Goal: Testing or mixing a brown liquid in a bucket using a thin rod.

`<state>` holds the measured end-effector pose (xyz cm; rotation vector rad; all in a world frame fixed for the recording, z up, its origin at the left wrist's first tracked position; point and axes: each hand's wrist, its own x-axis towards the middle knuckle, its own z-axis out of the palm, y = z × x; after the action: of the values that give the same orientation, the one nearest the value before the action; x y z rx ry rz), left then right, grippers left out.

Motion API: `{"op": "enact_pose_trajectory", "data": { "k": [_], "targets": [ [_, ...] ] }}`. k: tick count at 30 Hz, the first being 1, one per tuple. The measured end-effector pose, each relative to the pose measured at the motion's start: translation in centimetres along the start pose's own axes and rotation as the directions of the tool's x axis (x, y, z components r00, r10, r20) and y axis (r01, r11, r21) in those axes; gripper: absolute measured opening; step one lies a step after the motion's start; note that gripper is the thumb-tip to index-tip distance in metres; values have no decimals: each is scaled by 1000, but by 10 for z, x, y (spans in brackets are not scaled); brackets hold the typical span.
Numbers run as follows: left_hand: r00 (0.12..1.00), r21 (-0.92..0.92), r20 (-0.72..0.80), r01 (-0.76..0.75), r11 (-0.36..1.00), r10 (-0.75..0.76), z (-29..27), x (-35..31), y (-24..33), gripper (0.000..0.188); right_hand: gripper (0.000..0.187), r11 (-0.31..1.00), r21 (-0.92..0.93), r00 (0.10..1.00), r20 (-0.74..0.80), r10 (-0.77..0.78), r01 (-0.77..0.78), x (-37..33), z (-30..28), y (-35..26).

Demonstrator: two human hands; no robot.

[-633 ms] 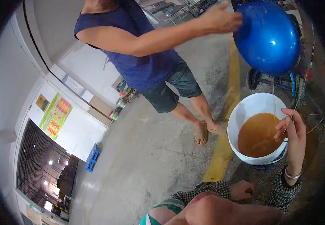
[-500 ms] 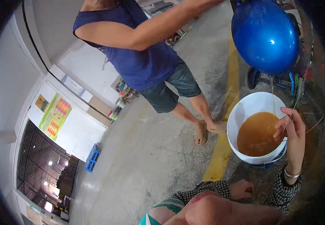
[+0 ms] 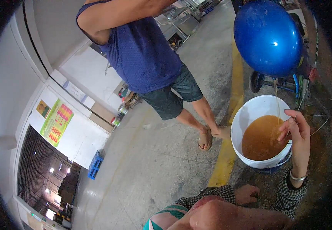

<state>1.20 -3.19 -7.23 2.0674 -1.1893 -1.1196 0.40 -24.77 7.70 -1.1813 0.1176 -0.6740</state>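
Observation:
Beyond my knees stands a white bucket (image 3: pixel 250 115) holding cloudy brown liquid (image 3: pixel 262 142). A thin stream (image 3: pixel 276 92) falls into it from beneath a large shiny blue drum (image 3: pixel 267 38). My right hand (image 3: pixel 297 128) is held over the bucket's right rim, its fingers loosely bent above the liquid beside the stream. A gap shows between thumb and forefinger, with nothing visibly gripped. A thin wire (image 3: pixel 323 115) loops out behind this hand. Close to my knee (image 3: pixel 212 212), my left hand (image 3: pixel 246 194) rests with curled fingers, and nothing shows in it.
A person in a blue sleeveless top (image 3: pixel 147 57) and dark shorts stands left of the bucket, one sandalled foot (image 3: pixel 204 142) near it. A yellow stripe (image 3: pixel 223 166) crosses the concrete floor. The drum sits on a wheeled frame (image 3: pixel 281 86). A blue pallet (image 3: pixel 95 165) leans farther left.
The other person has shifted slightly, with the arm drawn up and left, away from the drum. My view has moved slightly. My hands keep nearly the same places.

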Motion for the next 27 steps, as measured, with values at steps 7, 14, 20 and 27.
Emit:
{"op": "enact_pose_trajectory", "data": {
  "k": [7,14,20,27],
  "targets": [
    [1000,55,-17,-23,998,24,5,2,-5,27,22,1000,19,1000,-9,-5,5,-2,-1,-3],
    [999,13,-28,-27,1000,27,3,1,-6,29,23,1000,27,1000,-3,0,0,0,-1,1],
    [999,-10,29,38,999,-38,-4,0,5,30,22,998,47,1000,9,-29,29,0,-2,3],
    [998,44,29,46,998,-48,1,2,-1,32,22,999,33,999,19,-39,38,1,-2,4]
  ]
}}
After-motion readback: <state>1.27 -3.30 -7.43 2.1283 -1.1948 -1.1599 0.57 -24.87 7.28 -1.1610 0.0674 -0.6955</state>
